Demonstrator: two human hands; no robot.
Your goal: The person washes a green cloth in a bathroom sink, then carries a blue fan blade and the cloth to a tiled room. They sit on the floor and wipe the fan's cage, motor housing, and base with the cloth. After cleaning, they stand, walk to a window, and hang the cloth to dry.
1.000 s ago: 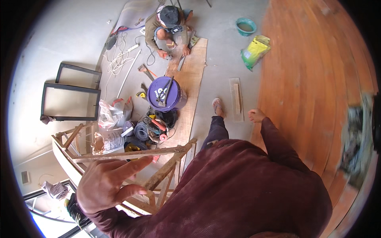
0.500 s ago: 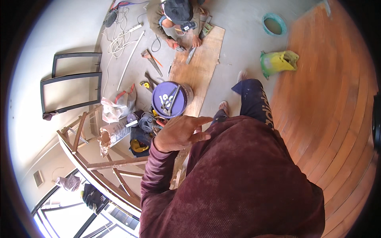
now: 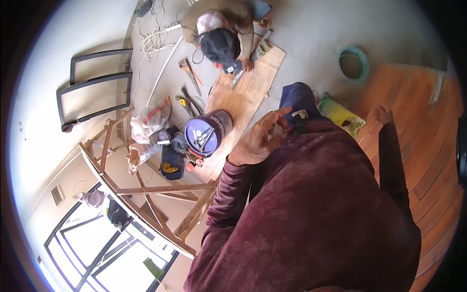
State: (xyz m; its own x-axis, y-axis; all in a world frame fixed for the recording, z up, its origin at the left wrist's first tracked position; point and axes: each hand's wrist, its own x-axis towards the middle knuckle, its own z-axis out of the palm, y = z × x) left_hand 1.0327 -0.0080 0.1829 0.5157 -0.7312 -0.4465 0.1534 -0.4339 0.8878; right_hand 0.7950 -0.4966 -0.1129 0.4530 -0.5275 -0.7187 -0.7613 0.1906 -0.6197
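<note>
My left hand [image 3: 255, 140] hovers in front of my dark blue trousers [image 3: 297, 100], near the raised knee. Its fingers are loosely bent and apart, with nothing seen between them. On the far right, my right hand [image 3: 383, 116] hangs over the reddish wooden planks [image 3: 413, 160], its fingers partly stretched and no object visible in it. A yellow-green cut plastic container [image 3: 340, 117] lies between that hand and my leg, partly hidden by the leg. Left of my left hand stands a purple lidded bucket [image 3: 221, 121] with dark hand tools [image 3: 202, 140] lying on its lid.
Ahead, a co-worker [image 3: 221, 44] crouches over a plywood sheet [image 3: 250, 90], holding a power tool [image 3: 231, 68]. A handsaw [image 3: 190, 78], bags [image 3: 151, 119] and a curved wooden frame [image 3: 131, 192] occupy the left. A coil of green hose [image 3: 365, 63] lies on the far right floor.
My right hand has come into view over the planks. My left hand has shifted right, toward my knee. One leg is raised, and the co-worker leans lower over the plywood.
</note>
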